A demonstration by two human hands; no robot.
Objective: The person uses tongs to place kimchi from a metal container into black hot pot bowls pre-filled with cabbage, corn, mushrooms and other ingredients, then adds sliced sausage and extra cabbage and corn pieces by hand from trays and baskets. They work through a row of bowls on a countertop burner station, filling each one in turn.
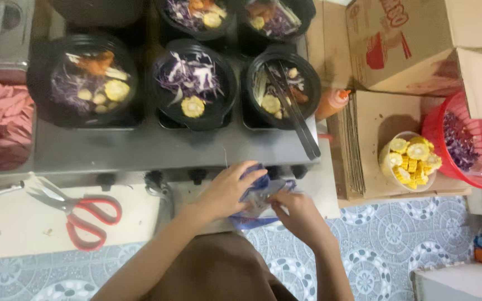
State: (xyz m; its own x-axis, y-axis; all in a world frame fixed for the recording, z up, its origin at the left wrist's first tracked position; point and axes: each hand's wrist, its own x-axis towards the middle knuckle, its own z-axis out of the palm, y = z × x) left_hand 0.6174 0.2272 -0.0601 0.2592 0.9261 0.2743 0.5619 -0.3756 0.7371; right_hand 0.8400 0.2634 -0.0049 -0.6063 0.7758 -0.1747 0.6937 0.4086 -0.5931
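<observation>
Both our hands hold a blue plastic bag (258,192) at the counter edge: left hand (227,192) wrapped round its top, right hand (297,214) pinching its side. Red scissors (82,214) lie to the left. Black bowls (193,83) w/ purple cabbage & corn sit behind, tongs (297,114) on one.

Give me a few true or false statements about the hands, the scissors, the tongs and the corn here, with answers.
1. Both hands, left hand and right hand, hold a blue pouch. True.
2. The scissors have blue handles. False: red handles.
3. Tongs rest on a black bowl. True.
4. The corn tub sits left of the scissors. False: far to the right, beside the red basket.
</observation>
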